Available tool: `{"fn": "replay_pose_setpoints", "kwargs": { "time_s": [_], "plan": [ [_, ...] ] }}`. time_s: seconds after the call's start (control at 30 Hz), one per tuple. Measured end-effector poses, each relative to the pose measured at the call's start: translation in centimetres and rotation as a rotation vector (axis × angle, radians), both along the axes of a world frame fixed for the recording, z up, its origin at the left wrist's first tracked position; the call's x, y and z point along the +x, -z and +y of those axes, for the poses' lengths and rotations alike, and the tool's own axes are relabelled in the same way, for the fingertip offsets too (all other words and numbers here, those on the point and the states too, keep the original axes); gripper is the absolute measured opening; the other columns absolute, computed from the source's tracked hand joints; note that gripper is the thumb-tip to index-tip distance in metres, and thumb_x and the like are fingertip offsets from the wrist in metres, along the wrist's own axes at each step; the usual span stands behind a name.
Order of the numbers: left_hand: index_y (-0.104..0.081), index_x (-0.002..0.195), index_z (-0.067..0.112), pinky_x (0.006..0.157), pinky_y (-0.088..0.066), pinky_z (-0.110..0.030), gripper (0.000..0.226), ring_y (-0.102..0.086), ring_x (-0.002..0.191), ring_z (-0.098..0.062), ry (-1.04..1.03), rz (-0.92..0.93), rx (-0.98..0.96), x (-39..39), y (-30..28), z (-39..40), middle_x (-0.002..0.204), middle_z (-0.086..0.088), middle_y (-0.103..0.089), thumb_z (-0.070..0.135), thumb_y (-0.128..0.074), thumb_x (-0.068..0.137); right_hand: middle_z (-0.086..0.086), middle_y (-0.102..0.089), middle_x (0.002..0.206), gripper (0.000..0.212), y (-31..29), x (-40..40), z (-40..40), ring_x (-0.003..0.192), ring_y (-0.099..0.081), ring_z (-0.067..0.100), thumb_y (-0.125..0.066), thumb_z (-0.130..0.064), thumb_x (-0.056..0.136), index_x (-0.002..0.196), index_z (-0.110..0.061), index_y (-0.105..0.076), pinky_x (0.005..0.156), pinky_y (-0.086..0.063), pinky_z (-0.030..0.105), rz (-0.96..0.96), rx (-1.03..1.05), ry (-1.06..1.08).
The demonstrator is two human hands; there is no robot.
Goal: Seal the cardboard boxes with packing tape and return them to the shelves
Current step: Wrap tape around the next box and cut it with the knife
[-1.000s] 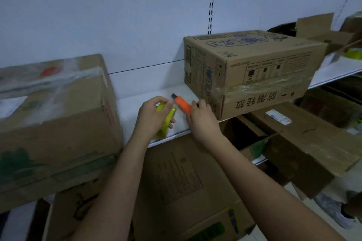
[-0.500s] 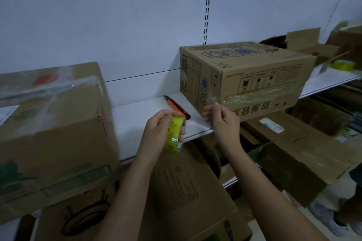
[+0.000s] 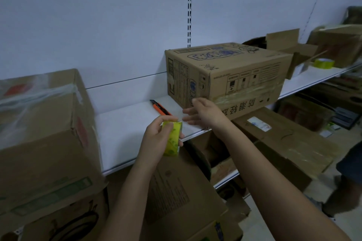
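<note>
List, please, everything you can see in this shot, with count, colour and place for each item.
Printed cardboard box: one, brown, taped, on the white shelf at centre.
Taped cardboard box: one, brown, on the shelf at left.
Utility knife: one, orange and black, lying on the shelf left of the printed box.
Tape roll: one, yellow-green, held in the left hand.
Second tape roll: one, yellow-green, on the shelf at far right.
Open boxes: several, brown, far right of the shelf.
Lower boxes: several, brown, below the shelf.
Shelf: one, white.
Left hand: grips the tape roll.
Right hand: open, empty, in front of the printed box.
</note>
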State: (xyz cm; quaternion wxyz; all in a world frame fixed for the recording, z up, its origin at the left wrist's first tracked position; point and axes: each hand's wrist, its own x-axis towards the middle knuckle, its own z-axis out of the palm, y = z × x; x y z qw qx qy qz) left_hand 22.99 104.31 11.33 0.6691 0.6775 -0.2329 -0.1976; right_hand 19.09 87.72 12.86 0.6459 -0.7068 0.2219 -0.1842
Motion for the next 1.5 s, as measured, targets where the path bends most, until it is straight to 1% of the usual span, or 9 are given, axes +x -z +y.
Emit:
{"fn": "replay_pose_setpoints", "kwargs": {
  "time_s": [0.23, 0.33, 0.47, 0.6, 0.7, 0.83, 1.0, 1.23, 1.5],
  "plan": [
    [-0.061, 0.111, 0.016, 0.058, -0.055, -0.024, 0.019, -0.068, 0.060, -0.010, 0.119, -0.092, 0.030, -1.0, 0.0, -0.3, 0.073, 0.006, -0.072, 0.007, -0.047, 0.102, -0.017, -0.069, 0.091, 0.017, 0.9, -4.1, 1.4, 0.087, -0.064, 0.000, -0.074, -0.038, 0.087, 0.103, -0.033, -0.071, 0.073, -0.052, 0.018, -0.035, -0.593, -0.122],
    [-0.059, 0.116, 0.016, 0.065, -0.057, -0.032, 0.023, -0.069, 0.066, -0.017, 0.178, -0.078, 0.015, -1.3, 0.1, -0.6, 0.079, -0.003, -0.073, 0.004, -0.046, 0.101, -0.015, -0.069, 0.073, 0.005, 0.9, -3.9, 1.6, 0.072, -0.063, -0.002, -0.079, -0.027, 0.083, 0.085, -0.024, -0.075, 0.063, -0.048, 0.013, -0.089, -0.536, 0.044],
    [-0.052, 0.129, 0.016, 0.055, -0.051, -0.014, 0.029, -0.065, 0.060, 0.003, 0.178, -0.099, 0.028, -1.7, -0.1, -1.3, 0.070, 0.011, -0.069, 0.006, -0.048, 0.102, -0.015, -0.061, 0.057, 0.010, -0.1, -4.0, 1.1, 0.056, -0.056, -0.003, -0.080, -0.023, 0.083, 0.074, -0.025, -0.074, 0.055, -0.042, 0.012, -0.073, -0.544, 0.169],
    [-0.027, 0.152, 0.035, 0.086, -0.059, -0.033, 0.061, -0.072, 0.089, -0.009, 0.130, -0.075, -0.034, -1.0, -0.2, -2.7, 0.105, 0.004, -0.074, 0.030, -0.058, 0.099, -0.009, -0.070, 0.071, 0.007, -3.6, -4.5, 0.1, 0.066, -0.064, 0.001, -0.078, -0.026, 0.085, 0.078, -0.025, -0.077, 0.062, -0.051, 0.019, -0.053, -0.679, 0.212],
    [-0.029, 0.150, 0.036, 0.069, -0.055, -0.018, 0.055, -0.073, 0.074, -0.010, 0.145, -0.109, -0.037, -2.3, 0.2, -3.4, 0.079, 0.010, -0.076, 0.035, -0.053, 0.101, -0.013, -0.070, 0.069, 0.014, -8.2, -4.0, -1.8, 0.065, -0.064, -0.004, -0.077, -0.020, 0.085, 0.072, -0.026, -0.076, 0.062, -0.052, 0.019, -0.198, -0.784, 0.351],
    [-0.035, 0.141, 0.052, 0.076, -0.059, -0.025, 0.045, -0.070, 0.084, -0.001, 0.080, -0.188, -0.018, -3.8, 2.0, -3.7, 0.098, 0.017, -0.073, 0.044, -0.052, 0.100, -0.012, -0.068, 0.069, 0.010, -11.4, -2.6, -4.0, 0.066, -0.063, -0.004, -0.079, -0.023, 0.084, 0.075, -0.019, -0.077, 0.063, -0.052, 0.014, -0.119, -0.881, 0.355],
    [-0.038, 0.150, 0.036, 0.077, -0.062, -0.039, 0.055, -0.071, 0.080, -0.009, -0.028, -0.245, 0.023, -3.2, 1.0, -4.4, 0.105, 0.004, -0.071, 0.044, -0.056, 0.098, -0.008, -0.070, 0.069, 0.010, -11.5, -1.5, -5.1, 0.064, -0.063, -0.002, -0.079, -0.022, 0.083, 0.074, -0.018, -0.077, 0.062, -0.052, 0.014, -0.120, -0.885, 0.397],
    [-0.045, 0.145, 0.029, 0.055, -0.056, -0.020, 0.046, -0.072, 0.060, -0.014, 0.022, -0.139, -0.045, -4.5, 0.7, -5.5, 0.093, -0.001, -0.074, 0.030, -0.056, 0.100, -0.013, -0.068, 0.068, 0.016, -11.5, -1.0, -6.1, 0.066, -0.066, 0.003, -0.077, -0.017, 0.084, 0.070, -0.024, -0.074, 0.066, -0.059, 0.023, -0.047, -0.908, 0.341],
    [-0.045, 0.142, 0.033, 0.055, -0.058, -0.028, 0.043, -0.072, 0.059, -0.022, 0.040, -0.040, -0.091, -4.2, 0.6, -6.7, 0.091, -0.008, -0.075, 0.032, -0.056, 0.100, -0.003, -0.069, 0.076, 0.009, -12.1, 1.2, -7.8, 0.074, -0.062, 0.006, -0.076, -0.020, 0.086, 0.079, -0.014, -0.077, 0.052, -0.043, 0.011, 0.152, -0.985, 0.230]
  ]
}}
